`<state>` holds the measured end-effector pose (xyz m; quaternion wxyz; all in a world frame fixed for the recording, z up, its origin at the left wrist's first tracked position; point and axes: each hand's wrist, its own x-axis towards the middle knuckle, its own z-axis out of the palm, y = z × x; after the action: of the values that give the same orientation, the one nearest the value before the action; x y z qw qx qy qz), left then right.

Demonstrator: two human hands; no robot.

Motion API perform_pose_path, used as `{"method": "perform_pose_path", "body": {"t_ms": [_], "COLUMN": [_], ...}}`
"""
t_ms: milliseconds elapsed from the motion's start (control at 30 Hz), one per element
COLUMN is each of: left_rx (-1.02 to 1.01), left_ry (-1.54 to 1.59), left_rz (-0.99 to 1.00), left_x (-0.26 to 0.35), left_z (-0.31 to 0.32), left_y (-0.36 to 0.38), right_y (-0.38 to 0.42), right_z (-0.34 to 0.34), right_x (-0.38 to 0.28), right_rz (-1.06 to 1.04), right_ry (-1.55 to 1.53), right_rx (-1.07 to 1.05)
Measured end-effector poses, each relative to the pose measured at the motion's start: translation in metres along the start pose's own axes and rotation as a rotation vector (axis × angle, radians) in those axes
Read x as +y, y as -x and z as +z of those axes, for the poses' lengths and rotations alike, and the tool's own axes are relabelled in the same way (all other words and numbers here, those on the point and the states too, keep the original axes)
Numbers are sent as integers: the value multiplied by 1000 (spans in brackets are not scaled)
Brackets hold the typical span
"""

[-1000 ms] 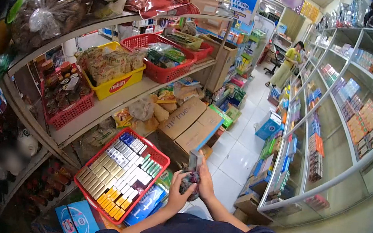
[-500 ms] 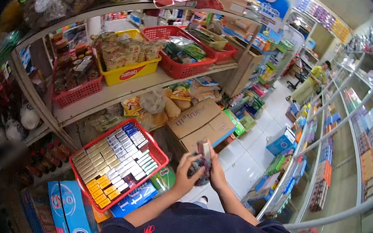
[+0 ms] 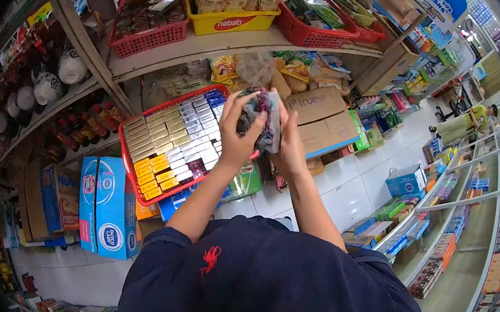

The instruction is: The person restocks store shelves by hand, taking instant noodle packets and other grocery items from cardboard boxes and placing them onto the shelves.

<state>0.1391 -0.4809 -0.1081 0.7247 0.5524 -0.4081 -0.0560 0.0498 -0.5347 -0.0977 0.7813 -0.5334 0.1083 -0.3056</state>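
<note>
My left hand (image 3: 236,139) is closed around a dark, multicoloured patterned cloth (image 3: 253,114), pressing it against a small flat pack. That pack (image 3: 274,125), pale grey along its visible side, stands upright in my right hand (image 3: 291,148), whose fingers wrap its far edge. Its label cannot be made out. Just left of and below my hands is a red plastic basket (image 3: 127,165) with rows of small gold, silver, white, blue and yellow packs (image 3: 170,128). My left forearm passes over its right side.
Above the basket, a shelf (image 3: 213,47) bears a yellow basket (image 3: 231,23) and red baskets (image 3: 313,35). A cardboard box (image 3: 322,118) is behind my hands. A blue carton (image 3: 111,208) stands lower left. Glass display shelves (image 3: 468,242) line the right; a person (image 3: 476,120) stands farther back.
The view has tilted down and shifted. My hands are higher in the picture, beside the basket's right edge, and the pack shows a broader side. Both hands still hold the pack and cloth.
</note>
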Motion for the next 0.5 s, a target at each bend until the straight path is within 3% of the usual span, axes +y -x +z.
{"method": "perform_pose_path", "body": {"t_ms": [67,133,200,233,267,400,500], "left_rx": [-20,-48,34,63,92,39,-144], "left_ry": [-140,-108,-60,-18,21,14,-14], "left_rz": [183,139,221,114,-1,68,90], "left_x": [-9,-8,-21,-19,-17,-22,-21], "left_z": [3,6,-2,-6,-10,-1,-3], "left_y": [8,24,19,14,10,29,55], "right_y": [-9,-9,8,18,22,14,4], "right_z": [-11,-10,-9,-6,-6,0,-2], "right_x": [2,5,21,29,37,29,12], "right_rz": [86,9,-51,29,-102,-69,-238], "right_ry": [0,32,321,331,445,97,192], "right_rx": [72,31,75,71,32,146,177]}}
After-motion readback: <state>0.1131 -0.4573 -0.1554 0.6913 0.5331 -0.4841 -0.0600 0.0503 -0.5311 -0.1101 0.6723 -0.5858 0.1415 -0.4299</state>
